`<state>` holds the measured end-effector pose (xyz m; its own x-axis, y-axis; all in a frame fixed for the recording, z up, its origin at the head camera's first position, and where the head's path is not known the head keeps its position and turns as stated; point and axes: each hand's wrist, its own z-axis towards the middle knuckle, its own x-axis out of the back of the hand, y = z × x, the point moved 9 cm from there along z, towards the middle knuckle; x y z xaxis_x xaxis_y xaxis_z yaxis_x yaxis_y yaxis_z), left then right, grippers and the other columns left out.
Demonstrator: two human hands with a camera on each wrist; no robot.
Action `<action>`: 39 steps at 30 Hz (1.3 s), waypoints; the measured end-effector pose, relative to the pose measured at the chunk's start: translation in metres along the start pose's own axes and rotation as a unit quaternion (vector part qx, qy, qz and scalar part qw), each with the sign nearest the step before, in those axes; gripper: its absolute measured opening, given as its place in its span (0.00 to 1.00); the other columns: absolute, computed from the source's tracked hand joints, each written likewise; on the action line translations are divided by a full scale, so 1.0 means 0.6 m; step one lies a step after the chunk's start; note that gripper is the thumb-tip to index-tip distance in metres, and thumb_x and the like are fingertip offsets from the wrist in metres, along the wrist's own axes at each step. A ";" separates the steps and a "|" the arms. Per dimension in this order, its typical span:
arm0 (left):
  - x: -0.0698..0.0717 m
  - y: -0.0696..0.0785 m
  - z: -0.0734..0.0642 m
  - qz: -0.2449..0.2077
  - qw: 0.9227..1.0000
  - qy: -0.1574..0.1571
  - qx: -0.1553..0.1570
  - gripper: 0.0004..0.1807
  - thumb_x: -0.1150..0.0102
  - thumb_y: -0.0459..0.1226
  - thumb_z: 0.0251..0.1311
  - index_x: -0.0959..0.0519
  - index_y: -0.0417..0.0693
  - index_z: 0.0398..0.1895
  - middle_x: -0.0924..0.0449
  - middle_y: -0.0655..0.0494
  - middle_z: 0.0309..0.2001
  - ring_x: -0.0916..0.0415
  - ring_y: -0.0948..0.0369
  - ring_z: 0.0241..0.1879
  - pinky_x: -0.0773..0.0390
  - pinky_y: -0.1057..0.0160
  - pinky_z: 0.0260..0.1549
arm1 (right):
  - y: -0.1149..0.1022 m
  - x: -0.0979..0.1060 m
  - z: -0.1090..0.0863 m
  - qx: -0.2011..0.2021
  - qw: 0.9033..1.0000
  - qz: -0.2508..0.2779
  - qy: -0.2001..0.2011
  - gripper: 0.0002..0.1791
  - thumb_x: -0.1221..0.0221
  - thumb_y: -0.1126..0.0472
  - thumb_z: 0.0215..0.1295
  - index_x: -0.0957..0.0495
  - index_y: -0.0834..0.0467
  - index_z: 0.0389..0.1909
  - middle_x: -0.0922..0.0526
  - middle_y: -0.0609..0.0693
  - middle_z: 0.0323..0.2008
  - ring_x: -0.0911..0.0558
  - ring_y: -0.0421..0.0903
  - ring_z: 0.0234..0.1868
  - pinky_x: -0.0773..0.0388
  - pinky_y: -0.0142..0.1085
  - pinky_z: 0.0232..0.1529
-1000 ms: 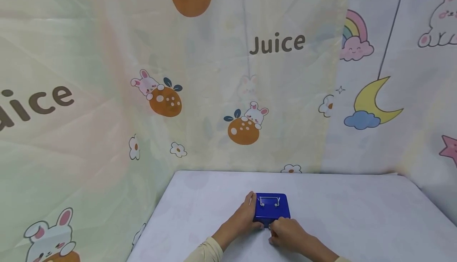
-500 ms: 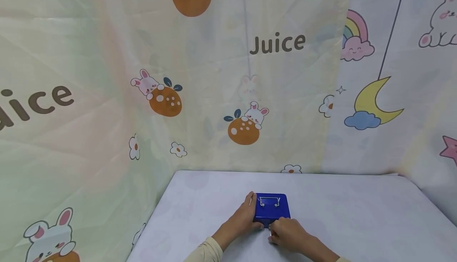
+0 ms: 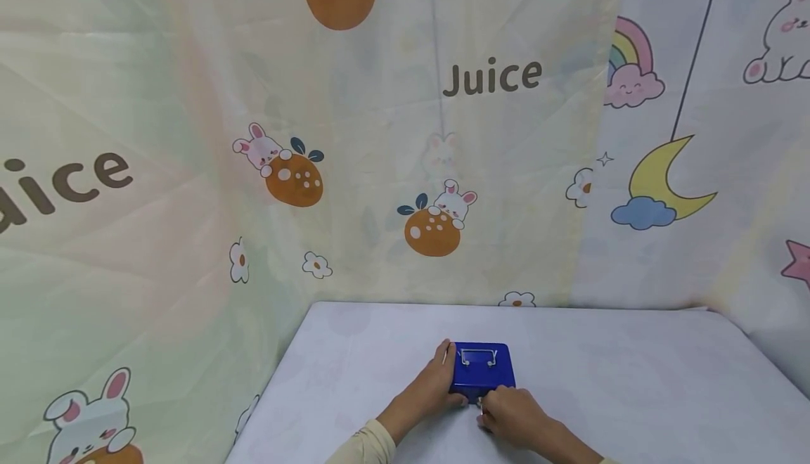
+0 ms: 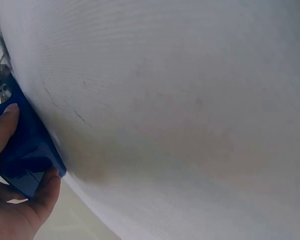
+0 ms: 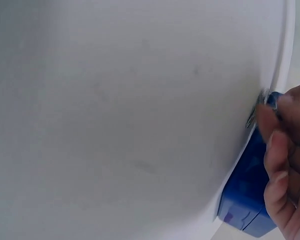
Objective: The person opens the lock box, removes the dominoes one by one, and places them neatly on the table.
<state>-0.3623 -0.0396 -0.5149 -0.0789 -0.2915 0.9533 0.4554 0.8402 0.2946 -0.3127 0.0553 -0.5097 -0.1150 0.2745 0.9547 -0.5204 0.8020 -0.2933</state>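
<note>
- The left hand (image 3: pixel 432 385) grasps a small blue metal cash box (image 3: pixel 482 377), its fingers laid along the box's left side and bent round onto the front.
- In the left wrist view, one of its fingertips (image 4: pixel 10 111) rests on the front face just beside a silver lock (image 4: pixel 3 93); another touches the box near a lower corner.
- The right hand (image 3: pixel 511 415) is at the box's front, its fingers curled in and pinching a silver key (image 5: pixel 251 118). Most of that key is covered by the fingertips, so I cannot tell how far it sits in the lock.
- The cash box lies between the two hands: its body to the right of the left fingers and just beyond the right fingertips, flat on the white tabletop (image 3: pixel 633 372).
- Beyond the right fingers, on the lid, a silver wire handle (image 3: pixel 477 351) shows.
- Behind the left fingers, a cream sleeve (image 3: pixel 363 444) covers the forearm.
- Well past both hands' fingers hangs a printed curtain (image 3: pixel 506 162) with rabbits, oranges and the word "Juice".
</note>
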 end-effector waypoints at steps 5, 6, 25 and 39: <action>-0.001 -0.001 0.000 -0.001 1.000 -0.001 0.001 0.56 0.30 0.51 0.47 0.50 0.38 0.72 0.51 0.42 0.72 0.34 0.47 0.62 0.29 0.57 0.58 | -0.001 0.006 0.001 0.006 1.000 0.005 0.009 0.08 0.34 0.55 0.55 0.17 0.53 0.21 0.34 0.36 0.11 0.38 0.33 0.14 0.38 0.29 0.16; -0.001 0.000 0.000 -0.001 1.000 0.000 -0.001 0.55 0.30 0.51 0.47 0.50 0.38 0.72 0.51 0.42 0.72 0.34 0.47 0.62 0.29 0.57 0.58 | -0.002 0.007 0.001 0.007 1.000 0.006 0.009 0.08 0.34 0.55 0.55 0.17 0.53 0.21 0.34 0.36 0.11 0.38 0.33 0.14 0.38 0.29 0.16; -0.002 0.000 0.000 0.006 1.000 0.006 -0.007 0.56 0.30 0.51 0.47 0.51 0.38 0.73 0.51 0.42 0.72 0.35 0.48 0.63 0.30 0.57 0.59 | 0.004 0.003 0.001 -0.006 0.999 0.033 0.008 0.10 0.35 0.55 0.56 0.19 0.54 0.20 0.33 0.37 0.11 0.37 0.33 0.14 0.38 0.28 0.15; 0.000 0.003 0.000 0.006 1.000 0.005 -0.008 0.56 0.29 0.50 0.47 0.50 0.38 0.72 0.51 0.41 0.72 0.35 0.48 0.63 0.30 0.58 0.59 | 0.008 -0.004 0.002 -0.012 0.999 0.020 0.029 0.18 0.42 0.58 0.62 0.29 0.50 0.13 0.36 0.37 0.10 0.39 0.33 0.13 0.41 0.27 0.13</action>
<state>-0.3614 -0.0385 -0.5142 -0.0636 -0.2859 0.9561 0.4699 0.8367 0.2814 -0.3160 0.0577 -0.5130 -0.0853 0.3362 0.9379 -0.4960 0.8021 -0.3326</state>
